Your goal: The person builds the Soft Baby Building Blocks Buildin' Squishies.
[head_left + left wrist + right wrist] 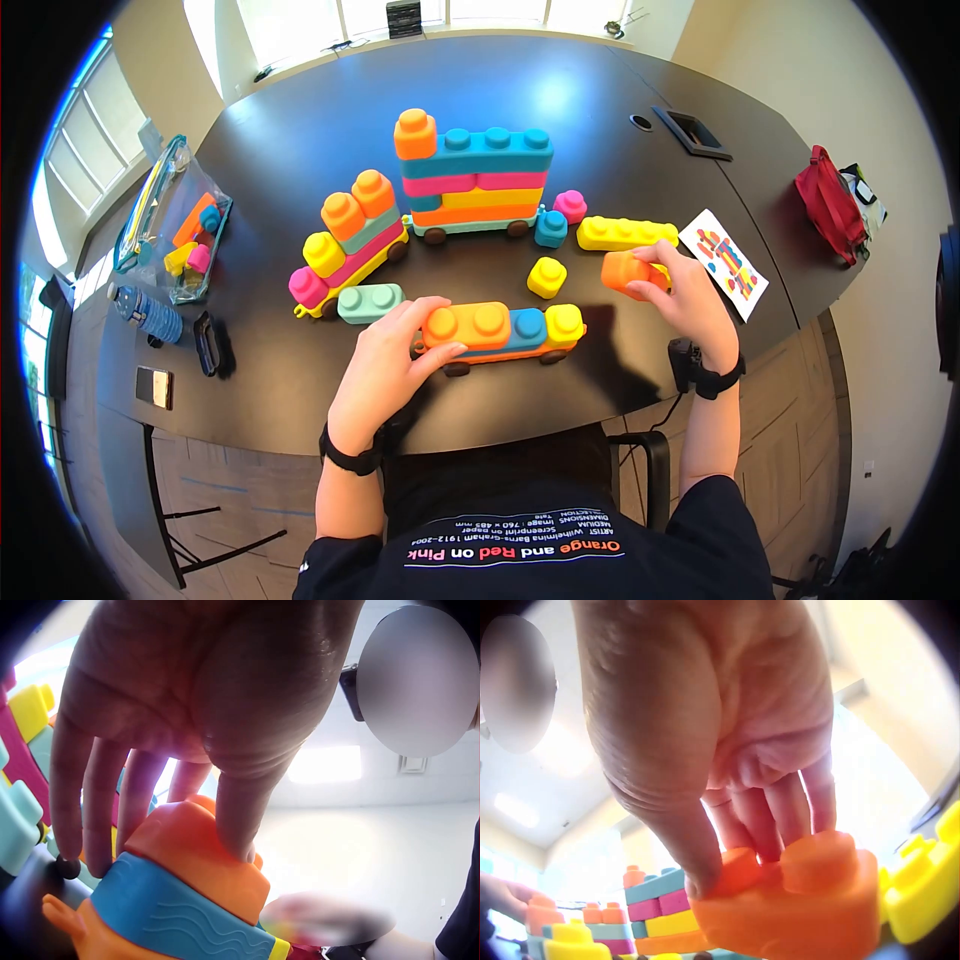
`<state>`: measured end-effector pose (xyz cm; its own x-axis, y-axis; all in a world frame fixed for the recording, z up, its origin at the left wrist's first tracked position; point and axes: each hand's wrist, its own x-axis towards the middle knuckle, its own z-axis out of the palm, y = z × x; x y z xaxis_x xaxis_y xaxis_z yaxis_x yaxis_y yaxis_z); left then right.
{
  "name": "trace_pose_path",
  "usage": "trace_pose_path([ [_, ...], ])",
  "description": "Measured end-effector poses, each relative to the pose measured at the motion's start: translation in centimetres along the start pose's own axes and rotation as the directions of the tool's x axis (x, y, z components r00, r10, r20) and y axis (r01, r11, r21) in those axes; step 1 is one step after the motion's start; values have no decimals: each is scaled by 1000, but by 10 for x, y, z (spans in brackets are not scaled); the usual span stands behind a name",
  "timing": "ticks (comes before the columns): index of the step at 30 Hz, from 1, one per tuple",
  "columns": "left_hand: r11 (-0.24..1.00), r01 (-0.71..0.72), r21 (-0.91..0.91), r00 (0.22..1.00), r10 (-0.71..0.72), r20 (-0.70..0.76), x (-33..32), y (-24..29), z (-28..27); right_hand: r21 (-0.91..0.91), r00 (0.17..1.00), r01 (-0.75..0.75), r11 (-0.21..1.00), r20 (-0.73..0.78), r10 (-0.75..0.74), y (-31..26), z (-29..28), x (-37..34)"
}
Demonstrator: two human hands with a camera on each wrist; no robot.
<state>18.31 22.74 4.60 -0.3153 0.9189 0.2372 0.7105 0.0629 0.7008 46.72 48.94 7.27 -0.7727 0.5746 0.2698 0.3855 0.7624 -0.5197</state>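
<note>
In the head view my left hand point(380, 375) grips the orange two-stud block point(466, 325) at the left end of a wheeled car. Beside that block on the car are a blue block point(527, 328) and a yellow block point(564, 323). The left wrist view shows the thumb against the orange block point(199, 859), which lies over a blue layer point(176, 907). My right hand point(695, 305) pinches a separate orange block point(624, 272) by its sides, right of a loose yellow block point(547, 277). Two studs of it show in the right wrist view point(795, 915).
Behind stand a tall stacked car point(480, 200) and a stepped car point(350, 250). Near them lie a mint block point(370, 303), pink point(570, 206) and blue point(550, 229) blocks, a long yellow block point(625, 234) and a picture card point(725, 265). A bottle point(147, 313) stands left.
</note>
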Motion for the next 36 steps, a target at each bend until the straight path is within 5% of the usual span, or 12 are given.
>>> trace_pose_path([
  [5,1000,-4,0,1000,4,-5,0,1,0,40,962,272,962,17,-272,-55,20,11],
  [8,1000,2,4,1000,-2,-1,0,0,1,67,869,475,878,123,-479,-69,38,22],
  [31,999,50,-17,999,-50,7,0,4,2,251,910,308,918,203,-361,-58,66,26],
  [36,1000,28,7,1000,-28,-14,0,3,3,175,934,171,970,285,-217,-48,51,24],
])
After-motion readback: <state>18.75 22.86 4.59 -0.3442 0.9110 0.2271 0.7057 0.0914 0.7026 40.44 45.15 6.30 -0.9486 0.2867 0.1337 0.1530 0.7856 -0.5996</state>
